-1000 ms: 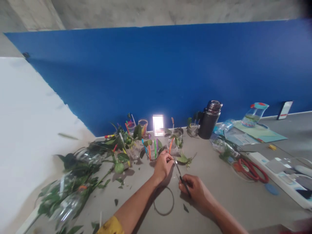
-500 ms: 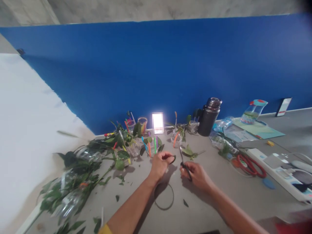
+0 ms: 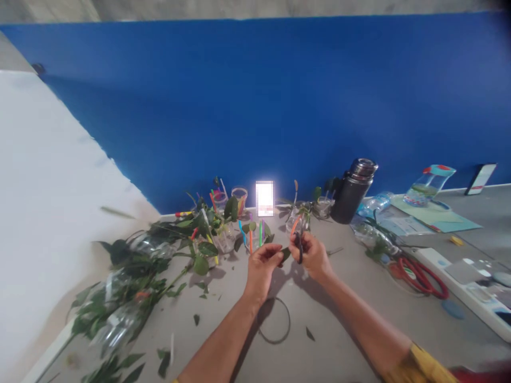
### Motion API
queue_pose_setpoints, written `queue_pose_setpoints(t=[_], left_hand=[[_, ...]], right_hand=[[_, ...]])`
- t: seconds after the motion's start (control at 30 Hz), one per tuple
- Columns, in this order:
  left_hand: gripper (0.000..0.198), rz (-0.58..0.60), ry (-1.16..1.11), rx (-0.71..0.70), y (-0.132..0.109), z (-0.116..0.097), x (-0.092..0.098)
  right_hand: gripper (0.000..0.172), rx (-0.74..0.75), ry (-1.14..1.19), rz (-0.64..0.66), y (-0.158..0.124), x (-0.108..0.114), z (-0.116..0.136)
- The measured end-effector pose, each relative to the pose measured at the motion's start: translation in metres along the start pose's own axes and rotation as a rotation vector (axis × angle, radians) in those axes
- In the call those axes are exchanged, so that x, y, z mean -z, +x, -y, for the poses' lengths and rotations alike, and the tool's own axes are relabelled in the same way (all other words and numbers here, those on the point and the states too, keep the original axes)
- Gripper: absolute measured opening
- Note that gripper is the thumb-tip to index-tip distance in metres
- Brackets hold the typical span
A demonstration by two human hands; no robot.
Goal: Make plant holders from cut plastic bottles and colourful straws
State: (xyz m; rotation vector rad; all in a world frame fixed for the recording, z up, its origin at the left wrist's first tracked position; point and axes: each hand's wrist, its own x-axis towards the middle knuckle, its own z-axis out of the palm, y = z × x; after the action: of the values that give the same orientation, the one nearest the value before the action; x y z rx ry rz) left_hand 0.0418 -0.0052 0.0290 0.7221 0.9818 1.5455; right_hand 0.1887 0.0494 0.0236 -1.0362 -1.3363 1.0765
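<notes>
My left hand (image 3: 261, 271) pinches a small dark green leafy cutting (image 3: 285, 254) between its fingertips. My right hand (image 3: 312, 258) is shut on a pair of dark-handled scissors (image 3: 299, 248), held upright right beside the cutting. Their blades are hidden by my fingers. Both hands are raised just in front of a clear cup with an orange straw (image 3: 297, 222). A thin dark wire ring (image 3: 274, 321) lies on the table below my hands, and a loose leaf (image 3: 310, 333) lies to its right.
Clear cups with coloured straws and leaves (image 3: 253, 242) stand at the back of the grey table (image 3: 223, 324). Plastic bottles with leafy stems (image 3: 120, 303) lie at left. A dark thermos (image 3: 351, 191), red cord (image 3: 419, 279) and power strip (image 3: 467, 298) are at right.
My hands have come together and risen toward the cups. The scissors now stand more upright, and my left hand has brought the dark cutting to them.
</notes>
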Motion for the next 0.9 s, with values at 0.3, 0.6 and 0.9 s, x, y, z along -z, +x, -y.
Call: queue_pose_setpoints(t=[0.3,0.6,0.9], left_hand=[[0.033,0.082,-0.423,0.377,-0.004,0.019,-0.013],[0.03,-0.016,-0.052,0.0,0.008,0.001,-0.024],[0.028,0.032,0.123,-0.091,0.037,-0.029,-0.05]], right_hand=[[0.027,-0.061,0.23,-0.184,-0.014,-0.004,-0.001],[0.034,-0.103,0.235,-0.103,-0.023,-0.011,0.001],[0.04,-0.049,0.141,0.057,-0.004,0.006,-0.006]])
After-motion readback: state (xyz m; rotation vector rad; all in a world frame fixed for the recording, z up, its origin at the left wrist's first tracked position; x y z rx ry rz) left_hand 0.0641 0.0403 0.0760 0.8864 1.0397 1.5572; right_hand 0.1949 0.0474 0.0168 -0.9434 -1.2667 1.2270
